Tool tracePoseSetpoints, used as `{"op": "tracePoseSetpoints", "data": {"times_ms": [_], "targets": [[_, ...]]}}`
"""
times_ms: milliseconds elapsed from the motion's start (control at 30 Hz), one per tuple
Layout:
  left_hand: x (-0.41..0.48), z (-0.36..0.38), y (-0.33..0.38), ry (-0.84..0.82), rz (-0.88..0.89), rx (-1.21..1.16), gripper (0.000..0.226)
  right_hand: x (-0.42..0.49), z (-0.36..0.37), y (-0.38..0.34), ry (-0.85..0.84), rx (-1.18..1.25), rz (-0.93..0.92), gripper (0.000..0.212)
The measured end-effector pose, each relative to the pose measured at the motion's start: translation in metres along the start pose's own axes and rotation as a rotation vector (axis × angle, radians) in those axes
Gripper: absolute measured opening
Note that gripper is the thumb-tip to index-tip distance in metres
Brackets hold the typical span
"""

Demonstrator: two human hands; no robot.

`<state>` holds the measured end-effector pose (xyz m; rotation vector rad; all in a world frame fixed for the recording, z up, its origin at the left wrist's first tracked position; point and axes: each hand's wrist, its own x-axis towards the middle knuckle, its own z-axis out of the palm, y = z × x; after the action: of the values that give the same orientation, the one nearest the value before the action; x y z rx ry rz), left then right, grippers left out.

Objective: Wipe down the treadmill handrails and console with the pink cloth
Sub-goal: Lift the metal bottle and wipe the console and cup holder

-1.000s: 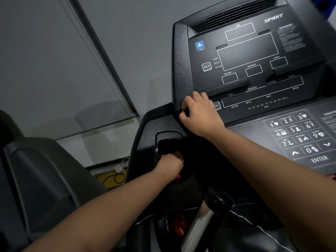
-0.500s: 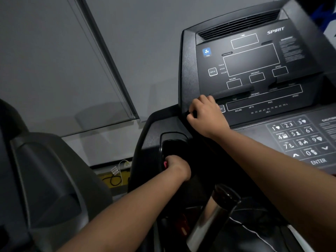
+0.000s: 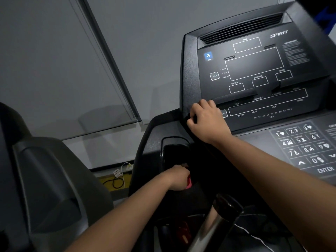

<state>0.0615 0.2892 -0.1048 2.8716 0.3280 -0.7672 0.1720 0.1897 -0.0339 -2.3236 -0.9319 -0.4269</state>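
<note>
Head view: left hand (image 3: 179, 178) sits low in the treadmill's side pocket (image 3: 174, 148), grip clenched on the pink cloth (image 3: 189, 181). Right hand (image 3: 207, 120) has its grip curled round the console (image 3: 254, 66) at its lower left edge.

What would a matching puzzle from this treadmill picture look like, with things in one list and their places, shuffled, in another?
Things
1. left hand
2. right hand
3. fan button
4. ENTER key

Places
A. blue, at the upper left of the console face
B. gripping the console's left edge
C. just below the number keys
D. low in the dark recess, holding the pink cloth

Pairs: 1-D, 2-B, 3-A, 4-C
</note>
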Motion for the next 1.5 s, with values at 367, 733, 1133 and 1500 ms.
{"op": "tracePoseSetpoints", "data": {"times_ms": [367,733,1133,1500], "targets": [[0.023,0.015,0.008,0.236,-0.157,0.857,0.047,-0.002,-0.003,0.0,-0.004,0.035,0.013,0.013],[0.032,-0.007,0.02,-0.109,-0.186,0.621,0.058,-0.003,-0.005,0.0,-0.019,0.044,0.018,0.014],[-0.016,0.003,-0.008,0.133,0.103,0.096,0.045,-0.001,-0.002,0.0,-0.002,0.009,-0.011,0.013],[-0.064,0.055,-0.042,0.848,0.374,-0.021,0.035,-0.001,-0.004,-0.001,-0.009,0.021,0.002,0.016]]}}
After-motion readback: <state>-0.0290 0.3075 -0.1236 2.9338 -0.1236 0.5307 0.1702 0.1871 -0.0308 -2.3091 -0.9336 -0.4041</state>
